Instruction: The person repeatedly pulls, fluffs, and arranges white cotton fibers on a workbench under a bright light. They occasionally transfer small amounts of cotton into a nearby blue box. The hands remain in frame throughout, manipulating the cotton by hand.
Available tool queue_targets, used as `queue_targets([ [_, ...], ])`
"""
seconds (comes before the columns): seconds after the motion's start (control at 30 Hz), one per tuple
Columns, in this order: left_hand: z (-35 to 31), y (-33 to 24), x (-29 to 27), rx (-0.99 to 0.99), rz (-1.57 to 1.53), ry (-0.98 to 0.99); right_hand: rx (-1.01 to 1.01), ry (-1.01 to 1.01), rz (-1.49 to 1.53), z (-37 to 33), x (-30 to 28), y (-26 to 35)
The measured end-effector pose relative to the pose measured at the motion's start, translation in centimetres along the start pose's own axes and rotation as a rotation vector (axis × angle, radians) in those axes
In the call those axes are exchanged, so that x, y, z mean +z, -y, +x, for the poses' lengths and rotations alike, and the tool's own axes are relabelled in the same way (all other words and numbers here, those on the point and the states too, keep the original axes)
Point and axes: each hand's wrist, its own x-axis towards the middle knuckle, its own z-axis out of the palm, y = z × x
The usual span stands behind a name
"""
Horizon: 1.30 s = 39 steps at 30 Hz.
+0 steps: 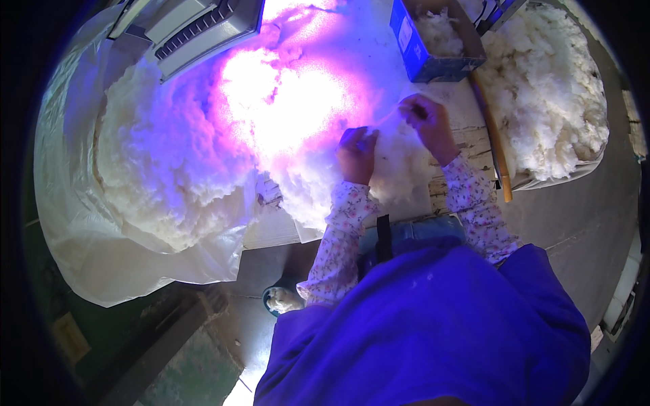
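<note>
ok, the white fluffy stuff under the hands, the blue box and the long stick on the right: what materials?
White fluffy mass: loose raw fibre, likely cotton or wool; matte, clumpy tufts. Blue rectangular box: probably cardboard or thin plastic; flat walls, dull finish. Long brown stick: looks like wood; smooth, warm tan. Both hands pinch the fibre.

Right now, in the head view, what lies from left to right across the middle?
Clear plastic sheet → big white fibre heap → left hand → right hand → wooden stick → fibre-filled sack.
</note>
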Motion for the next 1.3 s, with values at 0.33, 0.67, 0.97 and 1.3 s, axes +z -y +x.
queue_targets([
  [0.33,0.6,1.2,0.0,-0.449,-0.231,0.004,-0.590,0.145,-0.446,-4.1,0.8,1.4],
  [0.67,0.2,-2.5,-1.4,0.047,-0.041,0.150,-0.105,0.112,-0.196,-2.9,0.9,0.1],
  [0.97,-1.4,0.0,-0.3,-0.007,0.177,0.337,-0.218,-0.254,0.055,9.3,-7.7,-1.7],
  [1.3,-1.0,2.7,-1.5,-0.212,0.078,0.153,-0.095,-0.326,-0.874,18.0,-14.7,-4.9],
])
